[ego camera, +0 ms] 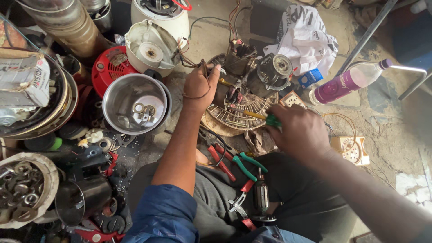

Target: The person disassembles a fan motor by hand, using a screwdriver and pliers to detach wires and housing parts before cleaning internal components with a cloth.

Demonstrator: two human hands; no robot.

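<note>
My left hand (200, 85) grips a small electric motor (229, 87) with copper windings and holds its loose wires. The motor rests on a round wire fan grille (245, 117) on the floor. My right hand (299, 130) is closed around a screwdriver with a green handle (272, 120). Its yellow shaft (249, 114) points left toward the motor's base. A second motor part (275, 67) lies just beyond the one I hold.
A steel jar (135, 103), a red fan cover (110, 67) and white mixer bodies (150, 47) crowd the left. Pliers with red and green handles (234, 162) and an armature (261, 195) lie on my lap. A purple bottle (344, 83), white bag (306, 38) and socket (351, 150) sit at right.
</note>
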